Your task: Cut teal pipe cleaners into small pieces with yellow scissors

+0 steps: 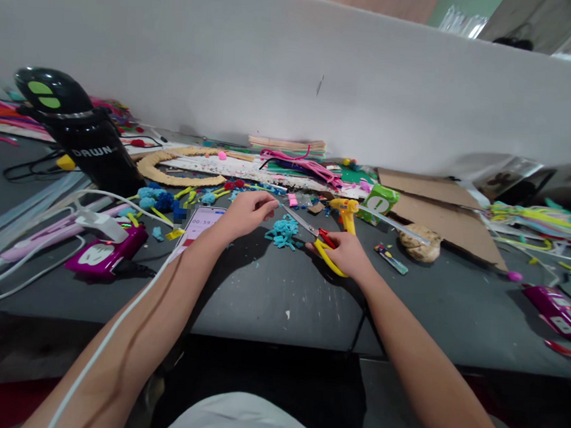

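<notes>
Yellow-and-red-handled scissors (329,254) are in my right hand (349,253), their blades pointing up and left toward my left hand. My left hand (250,212) is closed in a pinch beside the blade tips; whatever lies between its fingertips is too small to name. Just below the blades, a small pile of light blue cut pieces (284,232) rests on the dark grey table (263,304). A phone (206,220) showing a timer lies left of the pile, partly behind my left forearm.
A yellow glue gun (347,212), a green box (379,203) and a beige lump (419,243) sit right of centre. A black bottle (86,136), a magenta device (107,251) and white cables occupy the left. Cardboard (443,226) and pink pipe cleaners (309,166) lie farther back.
</notes>
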Tool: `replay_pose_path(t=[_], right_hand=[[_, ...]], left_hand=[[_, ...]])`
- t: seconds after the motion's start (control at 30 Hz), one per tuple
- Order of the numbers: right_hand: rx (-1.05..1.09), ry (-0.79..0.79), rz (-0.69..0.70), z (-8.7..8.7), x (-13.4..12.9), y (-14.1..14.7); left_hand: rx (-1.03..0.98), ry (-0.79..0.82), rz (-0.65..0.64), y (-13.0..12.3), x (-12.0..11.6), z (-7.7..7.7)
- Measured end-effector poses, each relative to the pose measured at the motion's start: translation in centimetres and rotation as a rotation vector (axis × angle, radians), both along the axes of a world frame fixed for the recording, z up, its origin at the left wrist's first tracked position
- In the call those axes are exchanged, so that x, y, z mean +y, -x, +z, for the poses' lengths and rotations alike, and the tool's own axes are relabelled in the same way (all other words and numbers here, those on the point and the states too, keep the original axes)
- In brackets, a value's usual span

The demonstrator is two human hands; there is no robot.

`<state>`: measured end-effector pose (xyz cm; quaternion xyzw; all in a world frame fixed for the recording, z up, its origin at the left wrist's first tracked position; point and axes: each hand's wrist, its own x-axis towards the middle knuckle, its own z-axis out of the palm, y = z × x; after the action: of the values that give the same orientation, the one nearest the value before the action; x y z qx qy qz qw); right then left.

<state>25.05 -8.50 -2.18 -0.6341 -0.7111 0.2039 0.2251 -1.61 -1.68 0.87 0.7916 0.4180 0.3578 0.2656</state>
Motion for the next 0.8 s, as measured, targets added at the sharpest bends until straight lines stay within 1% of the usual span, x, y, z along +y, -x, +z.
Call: replay_pose_path(t=[0.27,0.53,0.67,0.8], right_hand=[[0.016,0.008,-0.044,-0.46,-0.02,-0.03],[-0.028,0.001,-0.041,-0.27,-0.07,0.06],[-0.001,-0.011,0.003,-0.17,0.05,-0.02],[0.015,0.002,-0.015,-0.42,0.1,-0.14]], left_hand=[[0.025,-0.042,0.003,0.05,-0.08,0.12],[0.027,-0.039,0.016,0.01,0.04,-0.06],[0.036,-0.044,0.013,-0.01,-0.01,-0.03],[0.027,-0.034,0.013,0.02,0.01,-0.02]])
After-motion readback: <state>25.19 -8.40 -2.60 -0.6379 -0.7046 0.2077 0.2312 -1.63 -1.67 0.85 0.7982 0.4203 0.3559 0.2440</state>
